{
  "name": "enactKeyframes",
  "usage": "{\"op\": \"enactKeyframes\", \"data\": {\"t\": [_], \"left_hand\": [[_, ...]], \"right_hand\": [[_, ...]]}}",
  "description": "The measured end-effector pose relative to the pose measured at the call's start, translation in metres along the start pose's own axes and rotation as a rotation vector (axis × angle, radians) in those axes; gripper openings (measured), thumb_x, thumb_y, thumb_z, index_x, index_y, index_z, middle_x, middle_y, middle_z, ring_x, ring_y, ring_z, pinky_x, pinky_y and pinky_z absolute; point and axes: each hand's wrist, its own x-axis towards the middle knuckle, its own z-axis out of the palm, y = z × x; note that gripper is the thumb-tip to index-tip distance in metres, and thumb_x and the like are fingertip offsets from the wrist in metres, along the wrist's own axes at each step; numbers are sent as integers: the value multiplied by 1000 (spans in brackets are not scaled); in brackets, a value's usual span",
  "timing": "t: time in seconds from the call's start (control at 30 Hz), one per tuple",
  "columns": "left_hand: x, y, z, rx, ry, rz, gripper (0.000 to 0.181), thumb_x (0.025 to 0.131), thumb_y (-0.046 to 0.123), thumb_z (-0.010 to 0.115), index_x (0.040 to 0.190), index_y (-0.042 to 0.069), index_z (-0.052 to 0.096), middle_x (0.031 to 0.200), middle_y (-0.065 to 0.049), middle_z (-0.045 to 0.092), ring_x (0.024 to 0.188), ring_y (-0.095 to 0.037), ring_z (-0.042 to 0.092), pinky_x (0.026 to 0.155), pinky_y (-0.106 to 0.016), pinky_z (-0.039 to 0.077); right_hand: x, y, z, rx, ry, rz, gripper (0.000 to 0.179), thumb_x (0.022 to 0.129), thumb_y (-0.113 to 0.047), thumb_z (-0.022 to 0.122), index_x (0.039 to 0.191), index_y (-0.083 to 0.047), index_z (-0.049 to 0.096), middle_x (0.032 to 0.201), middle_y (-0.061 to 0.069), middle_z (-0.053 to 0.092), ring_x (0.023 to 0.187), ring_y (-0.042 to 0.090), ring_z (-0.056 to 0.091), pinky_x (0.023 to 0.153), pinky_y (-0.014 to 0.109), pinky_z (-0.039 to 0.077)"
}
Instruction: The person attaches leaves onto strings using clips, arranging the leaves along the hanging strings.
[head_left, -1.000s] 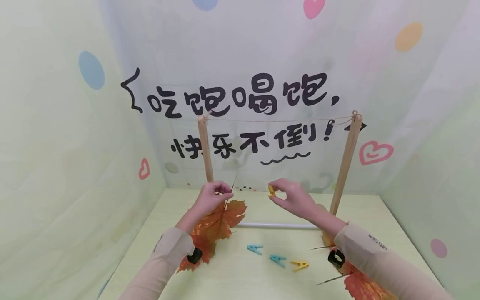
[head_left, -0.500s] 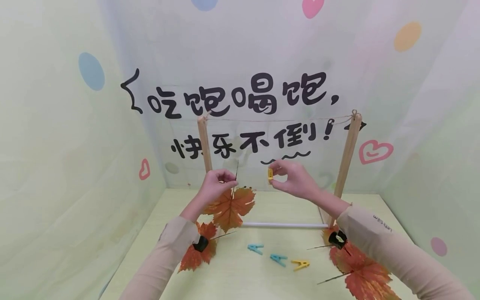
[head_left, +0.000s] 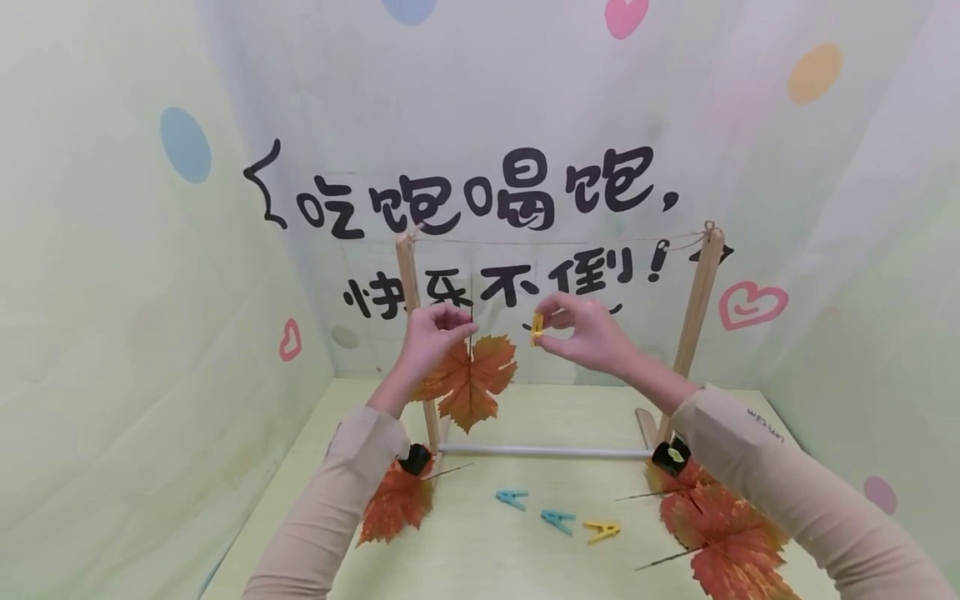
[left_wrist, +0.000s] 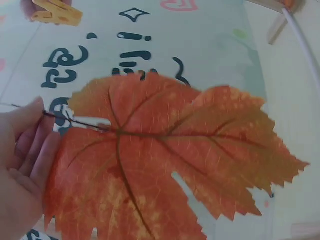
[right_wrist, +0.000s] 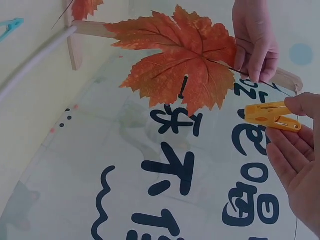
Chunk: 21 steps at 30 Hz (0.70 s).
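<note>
Between thumb and fingers, my left hand (head_left: 438, 332) pinches the dark stem of an orange-red artificial leaf (head_left: 474, 379). The leaf hangs blade down below the hand, in front of the left post. In the left wrist view the leaf (left_wrist: 165, 145) fills most of the picture, its veins plain. My right hand (head_left: 592, 335) pinches a yellow clothespin (right_wrist: 267, 114) by its handle end, a short way right of the leaf. Its nose points toward the left hand. Above both hands a thin string (head_left: 517, 242) runs between two wooden posts (head_left: 696, 321).
Two blue clothespins (head_left: 557, 521) and another yellow clothespin (head_left: 602, 530) lie on the table (head_left: 510, 567). More leaves lie at the left (head_left: 397, 504) and right (head_left: 723, 533), stems pointing inward. A white rod (head_left: 540, 452) joins the posts low down. A printed curtain hangs behind.
Both hands have risen toward the string, the left lifting the leaf off the table area and the right carrying the yellow clothespin. The things on the table have stayed put.
</note>
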Motion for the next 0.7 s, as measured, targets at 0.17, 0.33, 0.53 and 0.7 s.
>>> {"op": "enactKeyframes", "data": {"t": [0.17,0.33,0.53,0.7], "left_hand": [[8,10,1,22,91,33,13,76,6,72,84,-3,67,79,-12,66,66,-11,58,61,-18,48],[14,21,3,9,194,59,14,75,5,72,84,-4,67,80,-16,66,65,-8,57,60,-16,48],[19,30,7,-45,272,75,15,75,6,73,85,-4,68,80,-17,67,63,-5,57,58,-15,47],[22,31,9,-47,343,68,17,76,8,73,86,-4,69,81,-17,67,63,-4,57,58,-14,47]], "right_hand": [[3,-3,-2,-50,-2,-10,26,71,1,72,93,3,60,86,11,65,78,21,65,71,27,53],[9,-3,-5,-50,17,-23,27,71,0,72,94,3,59,84,11,65,76,23,65,66,31,54],[19,-7,-8,1,56,-26,27,71,1,73,94,3,59,87,12,66,79,22,64,68,30,54],[28,-12,-10,59,98,18,26,74,-1,72,96,3,59,89,13,65,80,21,64,70,27,53]]}}
